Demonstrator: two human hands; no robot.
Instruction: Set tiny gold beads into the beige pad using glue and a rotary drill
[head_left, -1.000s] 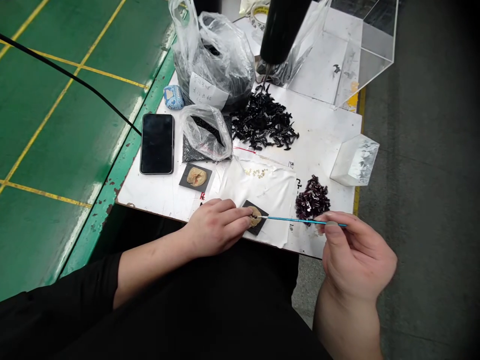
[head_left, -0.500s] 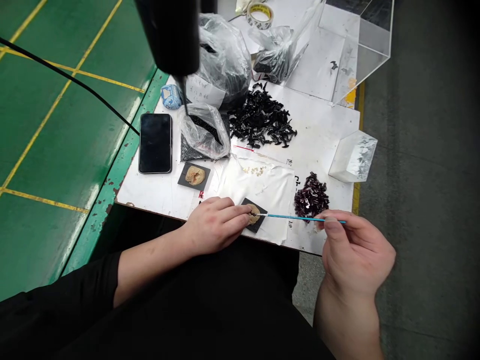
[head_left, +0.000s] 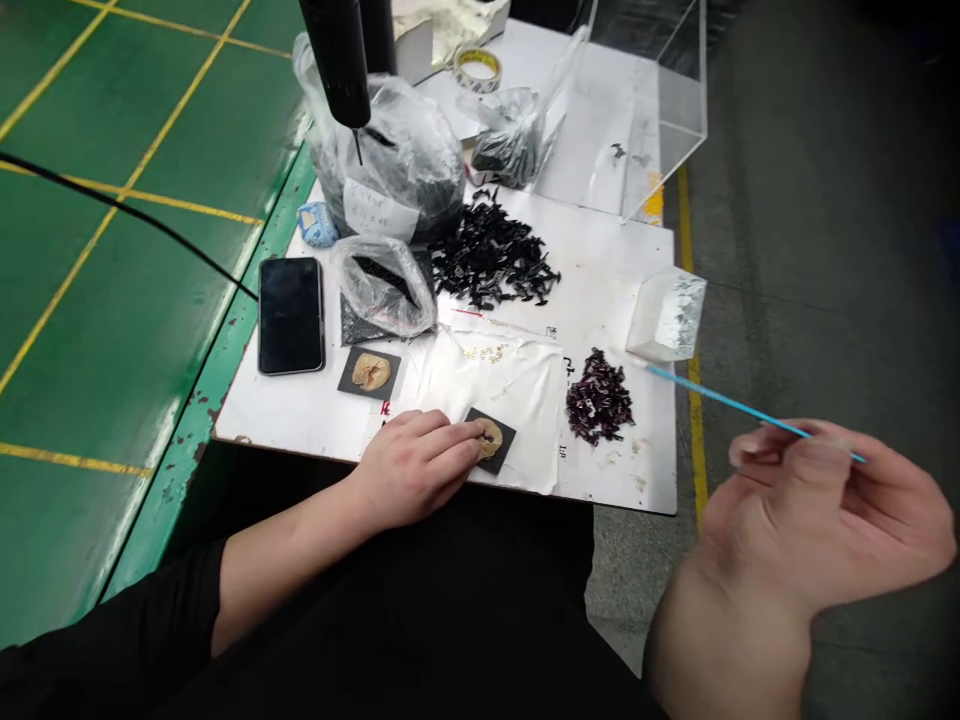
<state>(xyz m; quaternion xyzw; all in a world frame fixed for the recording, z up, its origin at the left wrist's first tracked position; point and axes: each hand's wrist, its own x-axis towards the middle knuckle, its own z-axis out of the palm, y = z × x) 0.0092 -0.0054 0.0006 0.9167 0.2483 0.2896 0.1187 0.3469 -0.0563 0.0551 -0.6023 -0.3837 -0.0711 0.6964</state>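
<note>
My left hand (head_left: 416, 465) lies at the front edge of the white board, its fingers held together. Its fingertips rest on a dark square block (head_left: 501, 458) that carries a round tan lump (head_left: 489, 438) with a small dark piece on it; the thumb is hidden. Out past the board's right edge, my right hand (head_left: 832, 510) is blurred and pinches a thin blue brush (head_left: 739, 408). The brush's pale tip points left, close to a clear block (head_left: 667, 315). Just left of the clear block lies a pile of dark reddish small parts (head_left: 598, 398).
Tiny gold rings (head_left: 487, 353) lie on a white cloth (head_left: 525, 400). Behind are a heap of black parts (head_left: 495, 255), an open plastic bag (head_left: 382, 290) and a roll of tape (head_left: 478, 68). A phone (head_left: 291, 315) and a second dark block (head_left: 349, 385) are left. A black driver (head_left: 337, 60) hangs overhead.
My right hand has drawn the brush away from the tan lump, moving right beyond the board's edge. My left hand stays at the block. The whole view has shifted somewhat.
</note>
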